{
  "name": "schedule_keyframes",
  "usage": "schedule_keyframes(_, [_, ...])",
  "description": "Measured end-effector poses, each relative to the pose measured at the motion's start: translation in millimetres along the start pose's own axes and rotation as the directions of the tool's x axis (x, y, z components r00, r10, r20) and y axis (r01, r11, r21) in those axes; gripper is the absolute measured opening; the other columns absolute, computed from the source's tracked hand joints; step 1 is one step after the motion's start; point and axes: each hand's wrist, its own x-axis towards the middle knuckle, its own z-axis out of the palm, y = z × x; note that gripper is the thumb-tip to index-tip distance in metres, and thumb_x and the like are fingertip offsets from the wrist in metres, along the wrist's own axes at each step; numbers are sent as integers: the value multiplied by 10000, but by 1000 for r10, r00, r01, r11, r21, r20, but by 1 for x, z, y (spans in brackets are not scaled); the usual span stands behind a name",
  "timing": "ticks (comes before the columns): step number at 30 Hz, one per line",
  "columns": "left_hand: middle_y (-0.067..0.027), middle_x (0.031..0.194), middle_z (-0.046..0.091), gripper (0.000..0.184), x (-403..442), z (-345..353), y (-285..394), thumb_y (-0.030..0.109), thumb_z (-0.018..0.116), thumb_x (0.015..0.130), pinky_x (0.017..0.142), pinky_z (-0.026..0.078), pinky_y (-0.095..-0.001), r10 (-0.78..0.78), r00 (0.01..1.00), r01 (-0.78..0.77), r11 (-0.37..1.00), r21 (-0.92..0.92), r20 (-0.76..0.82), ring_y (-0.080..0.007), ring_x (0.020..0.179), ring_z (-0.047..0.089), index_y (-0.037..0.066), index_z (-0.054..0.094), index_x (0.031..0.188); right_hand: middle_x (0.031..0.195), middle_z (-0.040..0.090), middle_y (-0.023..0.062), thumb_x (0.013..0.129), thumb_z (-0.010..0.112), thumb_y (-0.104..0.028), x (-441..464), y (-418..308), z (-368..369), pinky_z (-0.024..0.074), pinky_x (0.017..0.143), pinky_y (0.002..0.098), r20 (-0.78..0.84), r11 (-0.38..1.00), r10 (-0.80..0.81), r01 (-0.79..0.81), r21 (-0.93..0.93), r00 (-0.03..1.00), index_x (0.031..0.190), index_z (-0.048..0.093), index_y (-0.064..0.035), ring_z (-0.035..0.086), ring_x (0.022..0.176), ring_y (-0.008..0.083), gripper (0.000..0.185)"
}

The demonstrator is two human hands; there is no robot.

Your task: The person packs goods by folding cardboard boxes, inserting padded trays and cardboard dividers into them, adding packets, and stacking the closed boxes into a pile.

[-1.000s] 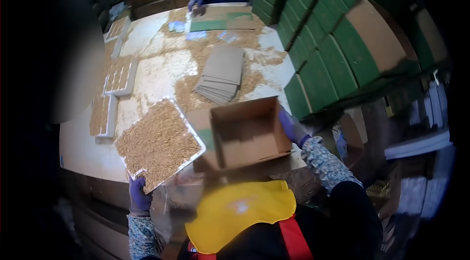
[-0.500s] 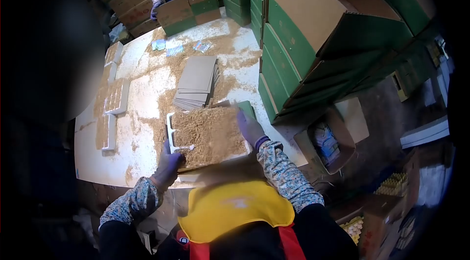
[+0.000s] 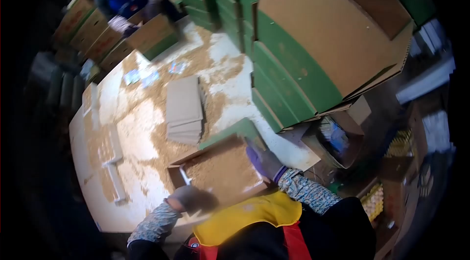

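A brown and green cardboard box (image 3: pixel 176 177) sits at the table's near edge. Inside it lies a tray filled with brown grain-like material (image 3: pixel 220 169), its white rim (image 3: pixel 185 174) showing at the left. My right hand (image 3: pixel 264 162), in a purple glove, rests at the right side of the box and tray with its fingers stretched out. At the near left corner of the box is my left hand (image 3: pixel 193 199), gloved too and smeared by motion, so its fingers cannot be made out. Beyond the box lies a stack of grey cardboard sheets (image 3: pixel 183 103).
Tall stacks of green and brown boxes (image 3: pixel 289 79) stand at the right. White trays (image 3: pixel 115 181) line the table's left side. A co-worker (image 3: pixel 129 0) handles a box (image 3: pixel 154 37) at the far end. An open carton (image 3: pixel 335 140) and egg trays (image 3: pixel 374 201) are at the right.
The filled tray has gone from beside the box at the left to over it, and now down into it. My left hand came along. The co-worker's box has been raised upright, and the view has turned.
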Motion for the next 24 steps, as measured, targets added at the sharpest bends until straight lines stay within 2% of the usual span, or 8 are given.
schedule_keyframes(3, [-67,641,659,391,-2,-89,-49,415,653,880,498,489,-265,17,979,94,842,-531,201,-137,510,605,36,710,807,803,619,187,954,504,-258,-2,-5,5,486,606,422,-3,986,28,-27,164,1000,1313,499,-48,611,666,309,416])
schedule_keyframes(6, [-180,944,689,568,130,-156,-182,469,571,900,546,540,-313,-324,886,-169,439,-882,-332,-236,719,689,7,542,1229,1018,629,124,947,505,-187,-14,-37,-18,532,734,330,-78,995,-79,73,-74,994,1285,527,-94,642,863,244,352])
schedule_keyframes(9, [-373,1363,343,882,261,-152,-247,572,584,831,854,422,-569,-511,669,424,859,-287,-539,-457,1211,436,-31,283,1400,929,639,133,916,594,-132,-36,8,-35,541,717,333,-514,984,-161,179,-15,842,1218,548,-84,661,823,237,310])
schedule_keyframes(10, [-412,1430,233,939,313,-139,-282,565,585,825,947,357,-647,-495,641,623,782,20,-586,-507,1306,335,-45,216,1437,972,637,127,913,583,-104,-51,38,-55,542,714,349,-344,877,345,-169,449,873,1134,566,-50,659,821,242,228])
schedule_keyframes(13, [-400,1376,317,878,296,-145,-229,525,609,815,947,364,-633,-664,472,585,728,-357,-580,-491,1266,388,-39,282,1404,1085,613,160,947,525,-325,-66,136,-153,506,830,429,-746,621,458,-774,-122,484,1167,571,-40,642,933,299,363])
schedule_keyframes(16, [-334,1180,538,727,251,-137,-217,487,628,802,891,446,-544,-590,558,409,808,-424,-584,-438,1111,547,-18,452,1295,1134,615,184,927,499,-412,-72,230,-174,463,912,470,-454,307,491,-635,-708,743,1215,574,-52,607,1042,316,467])
schedule_keyframes(19, [-209,853,684,451,213,-112,-254,369,581,845,773,515,-437,-298,724,239,954,-180,-622,-392,871,660,32,609,1143,1106,618,213,793,653,-402,-67,308,-153,456,916,419,-567,601,457,-707,-371,686,1182,557,-47,605,1027,317,535])
schedule_keyframes(24, [-193,1077,658,334,91,-72,-201,164,425,957,832,492,-420,-436,279,235,895,-380,-856,-379,981,627,61,552,1248,1070,675,164,762,697,-315,-89,230,-184,478,913,391,-491,720,491,-652,-236,720,1153,632,-66,646,989,289,468])
